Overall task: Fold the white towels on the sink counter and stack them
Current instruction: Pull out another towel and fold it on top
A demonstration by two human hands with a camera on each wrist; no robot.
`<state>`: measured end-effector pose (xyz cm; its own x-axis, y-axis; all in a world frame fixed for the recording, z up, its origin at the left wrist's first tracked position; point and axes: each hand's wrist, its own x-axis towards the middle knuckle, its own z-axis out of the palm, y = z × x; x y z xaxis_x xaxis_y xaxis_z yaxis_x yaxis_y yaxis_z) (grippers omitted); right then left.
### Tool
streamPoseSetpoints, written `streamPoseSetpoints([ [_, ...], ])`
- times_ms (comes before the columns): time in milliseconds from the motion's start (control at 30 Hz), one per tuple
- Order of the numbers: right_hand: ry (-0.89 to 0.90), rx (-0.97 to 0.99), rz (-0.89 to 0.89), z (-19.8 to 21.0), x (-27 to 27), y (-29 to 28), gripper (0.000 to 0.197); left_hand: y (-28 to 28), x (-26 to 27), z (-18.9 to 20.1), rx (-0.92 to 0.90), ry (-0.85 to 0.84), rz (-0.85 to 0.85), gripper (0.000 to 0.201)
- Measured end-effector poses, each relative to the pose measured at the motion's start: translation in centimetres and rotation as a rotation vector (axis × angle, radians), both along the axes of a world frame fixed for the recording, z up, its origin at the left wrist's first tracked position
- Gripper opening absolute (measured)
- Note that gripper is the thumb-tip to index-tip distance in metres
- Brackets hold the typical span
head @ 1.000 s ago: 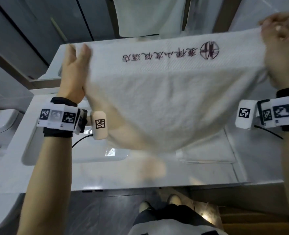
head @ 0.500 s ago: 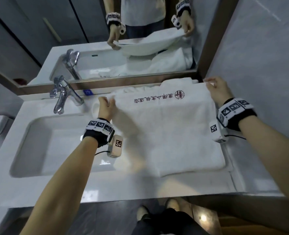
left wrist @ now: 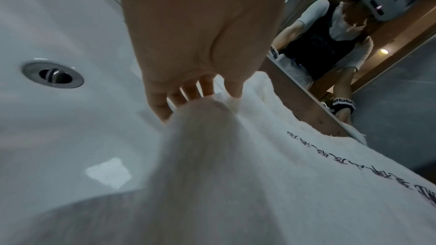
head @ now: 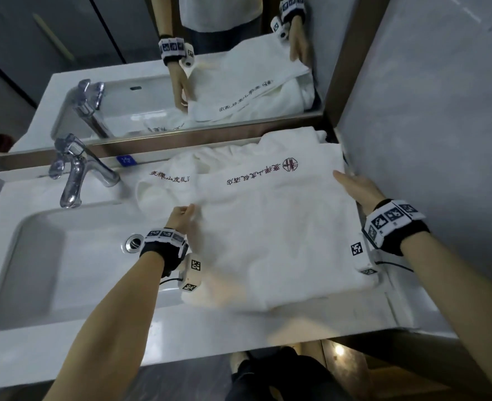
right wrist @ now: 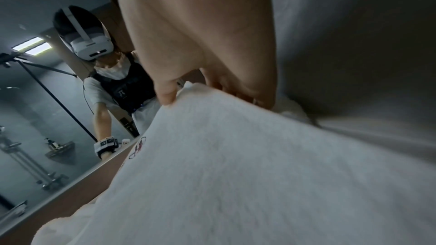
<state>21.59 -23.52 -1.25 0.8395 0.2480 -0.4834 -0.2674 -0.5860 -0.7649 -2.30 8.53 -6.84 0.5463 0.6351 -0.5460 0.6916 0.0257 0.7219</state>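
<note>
Head view: a white towel (head: 276,230) lies spread on the surface (head: 181,337) beside the basin (head: 51,270), its line of dark red lettering and round emblem running along the far edge, just beyond both sets of fingers. The left hand (head: 181,219) pinches the towel's left edge, thumb and curled fingers (left wrist: 188,92) bunching the cloth; the right hand (head: 354,189) grips the far right corner, thumb on top and fingers (right wrist: 165,92) tucked beneath. By my reading, this is the laying-out step of a fold. The next move likely calls for carrying one gripped edge across to meet the other, keeping corners level. The cloth looks thick, soft and already doubled, with a rounded near edge. More towels (head: 204,163) lie rumpled beyond the left fingers, against the mirror (head: 123,53), one also lettered. No finished stack is visible.
</note>
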Motion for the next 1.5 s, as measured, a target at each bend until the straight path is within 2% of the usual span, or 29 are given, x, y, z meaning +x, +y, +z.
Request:
streamPoseSetpoints([
  [167, 0.001, 0.153, 0.042, 0.6, -2.2, -0.6, 0.046, -0.3, -1.2, -1.2, -0.079, 0.094, 0.014, 0.034],
  [267, -0.118, 0.185, -0.021, 1.4, -2.9, -0.6, 0.026, -0.6, -1.2, -0.7, -0.059, -0.021, 0.077, 0.033],
  [333, -0.19, 0.172, -0.048, 1.9, -3.1, -0.6, 0.017, -0.7, -1.4, -0.3, 0.059, -0.046, 0.08, 0.035],
  [433, -0.124, 0.119, -0.058, 1.7, -3.5, -1.2, 0.025, -1.6, -2.3, 0.0, 0.096, 0.009, -0.018, 0.036],
  [533, -0.027, -0.032, 0.012, 0.8, -4.5, -3.1, 0.033, -2.4, -4.3, -0.2, -0.146, -0.002, -0.041, 0.045],
  [600, 0.012, -0.056, 0.028, 0.3, -5.7, -4.4, 0.044, -2.8, -5.7, -0.4, -0.247, -0.053, -0.046, 0.045],
  [767, 0.011, 0.108, -0.004, 1.0, -8.7, -5.1, 0.036, -4.4, -7.1, 0.5, -0.174, -0.207, -0.097, 0.026],
  [867, -0.095, 0.104, -0.033, 1.5, -9.1, -5.2, 0.037, -4.8, -6.9, 1.2, 0.03, -0.196, -0.081, 0.012],
  [967, -0.153, 0.065, -0.041, 1.8, -9.6, -5.6, 0.037, -5.0, -7.2, 1.4, 0.111, -0.094, -0.089, 0.023],
  [1067, -0.048, -0.063, 0.016, 1.2, -10.7, -7.1, 0.05, -5.6, -8.5, 0.9, 0.001, 0.008, -0.166, 0.034],
  [1133, 0.017, -0.123, 0.057, 0.8, -11.8, -8.2, 0.064, -6.0, -9.7, 0.7, -0.07, 0.003, -0.2, 0.039],
  [1167, 0.021, -0.13, 0.07, 0.6, -12.3, -8.6, 0.064, -6.3, -10.2, 0.7, -0.081, 0.001, -0.205, 0.04],
  [1300, -0.061, -0.062, 0.097, 0.7, -14.1, -9.9, 0.05, -7.0, -11.3, 0.8, -0.077, 0.024, -0.263, 0.041],
  [1400, -0.142, -0.002, 0.13, 1.0, -15.0, -10.0, 0.035, -7.2, -11.9, 0.9, -0.046, -0.045, -0.256, 0.03],
  [1500, -0.25, 0.04, 0.056, 1.1, -15.4, -10.0, 0.021, -7.1, -12.2, 0.8, 0.079, -0.108, -0.184, 0.02],
])
